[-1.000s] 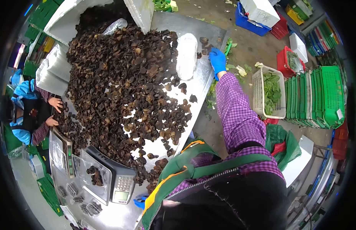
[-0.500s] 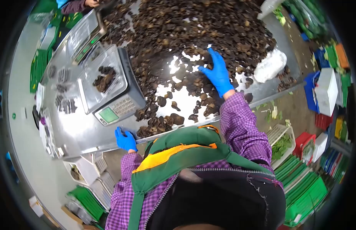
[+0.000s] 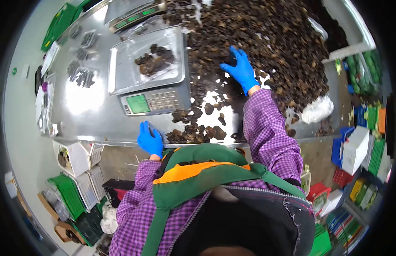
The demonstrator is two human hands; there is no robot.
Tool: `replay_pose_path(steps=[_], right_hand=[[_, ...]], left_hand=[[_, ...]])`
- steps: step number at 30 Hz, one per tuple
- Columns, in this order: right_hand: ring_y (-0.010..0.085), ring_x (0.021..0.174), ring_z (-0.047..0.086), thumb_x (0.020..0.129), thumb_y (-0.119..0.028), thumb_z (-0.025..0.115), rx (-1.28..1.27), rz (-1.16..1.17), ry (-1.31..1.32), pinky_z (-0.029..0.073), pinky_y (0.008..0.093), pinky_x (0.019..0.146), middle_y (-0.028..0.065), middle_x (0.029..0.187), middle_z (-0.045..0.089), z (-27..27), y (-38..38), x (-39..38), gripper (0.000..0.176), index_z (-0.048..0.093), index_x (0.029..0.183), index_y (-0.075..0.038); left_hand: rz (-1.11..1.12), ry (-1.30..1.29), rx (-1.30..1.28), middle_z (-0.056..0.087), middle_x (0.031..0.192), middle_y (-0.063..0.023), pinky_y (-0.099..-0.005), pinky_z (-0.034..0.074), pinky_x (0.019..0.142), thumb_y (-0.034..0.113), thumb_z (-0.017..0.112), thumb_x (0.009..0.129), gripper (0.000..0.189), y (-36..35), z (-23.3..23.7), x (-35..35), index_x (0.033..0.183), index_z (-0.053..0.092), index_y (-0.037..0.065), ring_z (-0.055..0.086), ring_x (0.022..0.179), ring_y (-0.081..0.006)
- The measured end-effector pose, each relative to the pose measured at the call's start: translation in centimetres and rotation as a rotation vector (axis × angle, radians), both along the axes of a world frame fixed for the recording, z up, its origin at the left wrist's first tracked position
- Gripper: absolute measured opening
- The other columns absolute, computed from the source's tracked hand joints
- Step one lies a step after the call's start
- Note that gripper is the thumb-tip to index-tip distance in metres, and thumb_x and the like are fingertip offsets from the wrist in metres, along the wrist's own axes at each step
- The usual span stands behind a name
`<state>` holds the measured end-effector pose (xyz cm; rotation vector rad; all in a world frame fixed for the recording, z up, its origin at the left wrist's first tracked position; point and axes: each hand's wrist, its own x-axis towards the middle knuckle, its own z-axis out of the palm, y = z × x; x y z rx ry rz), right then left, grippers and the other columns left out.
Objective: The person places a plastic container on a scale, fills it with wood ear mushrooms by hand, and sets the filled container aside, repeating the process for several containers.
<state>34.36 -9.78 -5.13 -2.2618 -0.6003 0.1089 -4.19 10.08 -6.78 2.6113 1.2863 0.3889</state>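
My right hand [image 3: 241, 70], in a blue glove, reaches over a wide spread of dark brown mushroom-like pieces [image 3: 266, 38] on the metal table. Its fingers are apart and hold nothing; whether they touch the pieces is unclear. My left hand [image 3: 150, 140], also gloved in blue, rests at the table's near edge with fingers spread, just below the scale. On the scale [image 3: 153, 101] lies a clear tray or bag [image 3: 140, 52] with a clump of brown pieces [image 3: 155, 59]. A small group of pieces [image 3: 196, 130] lies right of my left hand.
A second scale [image 3: 138, 16] stands at the back. Small clear packs [image 3: 83, 77] lie on the table's left. A white bundle [image 3: 317, 109] sits at the right edge. Crates [image 3: 78, 158] stand below on the left; boxes and crates [image 3: 355, 149] stand on the right.
The view has shifted and turned, so the scale appears higher and further right. My right hand has moved up over denser pieces. The other person's hand at the top left is out of view.
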Motion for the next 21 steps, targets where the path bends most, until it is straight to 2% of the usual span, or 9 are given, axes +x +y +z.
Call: replay_pose_path(steps=[2,3,4,8,9,10,12,15,21], right_hand=[[0.0458,0.127,0.038,0.064,-0.033,0.084,-0.192,0.112,0.055,0.037,0.0465,0.105,0.0276,0.147,0.026,0.7,3.1,-1.2,0.093,0.037,0.143,-0.017],[0.0497,0.123,0.04,0.065,-0.028,0.083,-0.371,0.165,-0.013,0.037,0.0472,0.105,0.0273,0.144,0.03,-0.4,4.3,-1.9,0.09,0.038,0.142,-0.018],[0.0448,0.114,0.048,0.064,-0.023,0.081,-0.337,0.159,-0.156,0.046,0.0459,0.094,0.0239,0.136,0.039,-1.9,4.9,-2.6,0.071,0.05,0.128,-0.013],[0.0379,0.087,0.056,0.066,-0.01,0.073,-0.047,0.225,-0.08,0.047,0.0434,0.076,0.0166,0.093,0.055,-4.6,4.5,-1.2,0.025,0.06,0.086,-0.006],[0.0342,0.086,0.06,0.069,-0.007,0.069,0.0,0.217,0.061,0.048,0.0375,0.076,0.0178,0.088,0.06,-3.2,4.3,-0.9,0.017,0.063,0.085,-0.006],[0.0253,0.083,0.064,0.071,-0.004,0.066,-0.025,0.144,0.318,0.049,0.0309,0.076,0.0156,0.086,0.065,-1.6,3.5,-0.7,0.013,0.064,0.083,-0.004],[0.0167,0.087,0.065,0.073,0.0,0.062,0.122,0.205,0.582,0.048,0.0268,0.078,0.0103,0.088,0.068,-2.0,2.1,0.9,0.009,0.064,0.081,-0.003],[0.0162,0.096,0.062,0.074,0.005,0.059,0.327,0.208,0.717,0.047,0.0273,0.085,0.005,0.091,0.066,3.9,2.6,-0.3,0.01,0.062,0.08,-0.002],[0.0167,0.101,0.06,0.077,0.004,0.061,0.436,0.385,0.544,0.046,0.0296,0.091,0.0064,0.096,0.065,13.0,10.4,-3.3,0.009,0.062,0.083,-0.002]], left_hand=[[0.036,0.018,-0.002,0.055,0.129,-0.0167,-0.0442,0.044,0.091,0.018,0.064,0.077,0.048,0.1,-0.3,-0.3,0.124,0.058,0.012,0.057,0.109,-0.0359],[0.021,0.021,0.018,0.054,0.13,-0.0161,-0.0437,0.043,0.091,0.019,0.064,0.076,0.05,0.1,-0.6,-0.4,0.125,0.057,0.013,0.056,0.11,-0.0349],[0.002,0.024,0.037,0.053,0.131,-0.0156,-0.0432,0.042,0.091,0.019,0.064,0.076,0.051,0.2,-0.9,-0.5,0.126,0.057,0.014,0.056,0.111,-0.034],[-0.019,0.024,0.033,0.047,0.139,-0.0078,-0.0423,0.034,0.096,0.024,0.062,0.078,0.055,0.2,-1.6,-1.2,0.132,0.052,0.017,0.051,0.108,-0.0276],[-0.002,0.012,0.032,0.047,0.139,-0.0078,-0.0423,0.034,0.096,0.024,0.062,0.078,0.055,0.3,-1.7,-1.3,0.132,0.052,0.017,0.051,0.108,-0.0276],[-0.007,0.019,0.011,0.046,0.14,-0.0075,-0.0422,0.034,0.097,0.024,0.062,0.078,0.055,0.3,-1.9,-1.3,0.131,0.052,0.017,0.05,0.109,-0.0277],[-0.001,0.016,-0.018,0.046,0.14,-0.0071,-0.0422,0.033,0.097,0.024,0.063,0.078,0.055,0.2,-1.7,-1.1,0.131,0.052,0.017,0.05,0.11,-0.0279],[-0.01,-0.008,-0.052,0.047,0.139,-0.0096,-0.0426,0.035,0.096,0.021,0.064,0.077,0.055,0.2,-1.0,-1.1,0.13,0.053,0.017,0.052,0.11,-0.0296],[-0.046,-0.037,-0.091,0.047,0.138,-0.009,-0.0414,0.035,0.096,0.02,0.064,0.077,0.055,0.3,-1.1,-1.3,0.131,0.053,0.017,0.051,0.111,-0.0288]])
